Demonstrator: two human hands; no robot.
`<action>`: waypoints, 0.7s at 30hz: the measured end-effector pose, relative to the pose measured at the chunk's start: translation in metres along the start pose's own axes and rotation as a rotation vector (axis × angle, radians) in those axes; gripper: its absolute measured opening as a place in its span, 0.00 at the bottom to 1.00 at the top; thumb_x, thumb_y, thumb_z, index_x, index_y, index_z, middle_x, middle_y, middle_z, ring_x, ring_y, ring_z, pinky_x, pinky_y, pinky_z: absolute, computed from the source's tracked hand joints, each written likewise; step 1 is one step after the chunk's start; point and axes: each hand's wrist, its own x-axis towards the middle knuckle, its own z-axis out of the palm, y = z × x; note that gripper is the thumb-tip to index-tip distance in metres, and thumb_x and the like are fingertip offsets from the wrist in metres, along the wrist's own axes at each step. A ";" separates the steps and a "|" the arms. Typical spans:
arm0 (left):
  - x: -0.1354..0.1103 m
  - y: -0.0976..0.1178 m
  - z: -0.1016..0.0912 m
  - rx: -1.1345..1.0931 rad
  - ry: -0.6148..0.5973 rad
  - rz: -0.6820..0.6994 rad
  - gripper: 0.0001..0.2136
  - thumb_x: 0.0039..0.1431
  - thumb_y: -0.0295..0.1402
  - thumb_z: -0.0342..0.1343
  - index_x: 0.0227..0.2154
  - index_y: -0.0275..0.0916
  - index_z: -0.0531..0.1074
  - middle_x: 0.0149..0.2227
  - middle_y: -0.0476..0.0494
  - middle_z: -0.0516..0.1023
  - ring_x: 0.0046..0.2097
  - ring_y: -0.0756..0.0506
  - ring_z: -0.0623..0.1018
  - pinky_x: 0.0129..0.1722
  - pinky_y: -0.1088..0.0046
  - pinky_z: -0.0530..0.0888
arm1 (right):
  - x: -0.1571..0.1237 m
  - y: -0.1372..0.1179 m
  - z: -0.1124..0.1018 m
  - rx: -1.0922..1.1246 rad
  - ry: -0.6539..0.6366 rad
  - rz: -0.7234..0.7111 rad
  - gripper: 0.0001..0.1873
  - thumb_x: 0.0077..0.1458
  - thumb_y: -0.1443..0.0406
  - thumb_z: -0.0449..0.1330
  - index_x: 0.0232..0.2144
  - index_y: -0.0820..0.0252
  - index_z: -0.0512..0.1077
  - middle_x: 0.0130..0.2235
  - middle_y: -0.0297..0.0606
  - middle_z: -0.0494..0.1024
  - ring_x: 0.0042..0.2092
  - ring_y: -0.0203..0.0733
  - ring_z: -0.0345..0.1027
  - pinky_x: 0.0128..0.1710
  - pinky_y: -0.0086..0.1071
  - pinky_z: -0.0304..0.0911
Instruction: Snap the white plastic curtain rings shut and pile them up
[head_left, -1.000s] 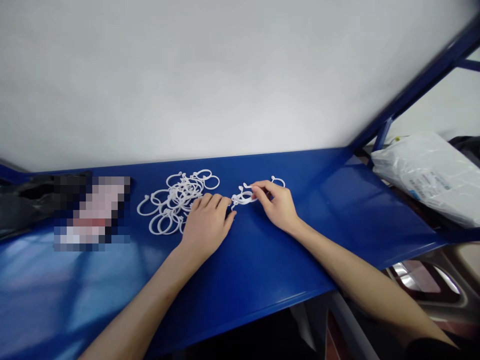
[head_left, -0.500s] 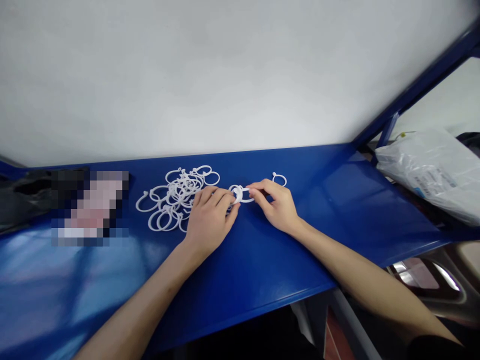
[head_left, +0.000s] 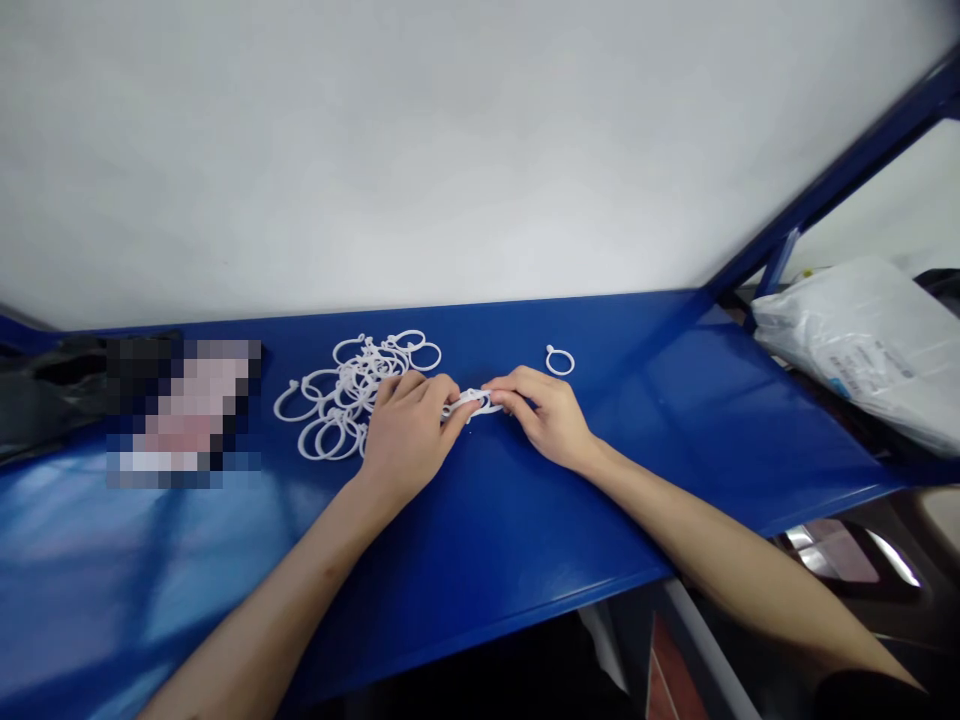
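A small bunch of white plastic rings (head_left: pixel 471 402) is pinched between both my hands above the blue shelf (head_left: pixel 525 520). My left hand (head_left: pixel 409 430) grips its left end with curled fingers. My right hand (head_left: pixel 544 415) grips its right end with thumb and fingers. A loose pile of white rings (head_left: pixel 345 395) lies on the shelf just left of my left hand. One single white ring (head_left: pixel 559 361) lies apart, behind my right hand.
A white wall (head_left: pixel 450 150) rises behind the shelf. A blurred patch (head_left: pixel 184 410) and dark material (head_left: pixel 45 400) lie at the left. A white plastic bag (head_left: pixel 862 340) rests at the right beyond a blue frame post (head_left: pixel 832 170). The shelf's front edge drops off below my forearms.
My left hand has moved right and taken hold of the rings that my right hand held. Both hands have come closer together. The single ring behind stays put.
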 end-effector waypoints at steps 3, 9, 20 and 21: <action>0.002 -0.003 -0.002 -0.018 -0.007 -0.014 0.10 0.66 0.42 0.55 0.34 0.42 0.71 0.32 0.47 0.80 0.38 0.42 0.75 0.47 0.61 0.65 | 0.000 0.001 0.001 -0.027 0.020 0.042 0.09 0.68 0.65 0.56 0.43 0.58 0.77 0.38 0.37 0.81 0.38 0.37 0.74 0.40 0.31 0.70; 0.006 -0.010 -0.008 -0.039 0.125 -0.122 0.10 0.67 0.40 0.52 0.32 0.42 0.71 0.30 0.48 0.78 0.35 0.43 0.76 0.45 0.62 0.66 | 0.001 0.005 0.002 -0.071 0.056 0.092 0.10 0.68 0.65 0.55 0.42 0.58 0.78 0.38 0.37 0.81 0.37 0.36 0.75 0.40 0.32 0.70; 0.009 -0.016 -0.017 -0.019 0.248 -0.228 0.09 0.66 0.30 0.49 0.45 0.40 0.72 0.43 0.38 0.77 0.47 0.38 0.73 0.50 0.56 0.68 | 0.000 0.006 0.005 -0.041 0.018 0.122 0.12 0.69 0.63 0.55 0.42 0.59 0.78 0.38 0.38 0.82 0.38 0.38 0.76 0.41 0.33 0.71; 0.009 -0.015 -0.017 -0.020 0.251 -0.220 0.09 0.66 0.30 0.48 0.44 0.40 0.72 0.43 0.37 0.77 0.48 0.37 0.73 0.50 0.55 0.68 | 0.000 0.005 0.005 -0.043 0.016 0.127 0.12 0.69 0.63 0.55 0.42 0.59 0.78 0.38 0.38 0.82 0.38 0.38 0.76 0.41 0.33 0.71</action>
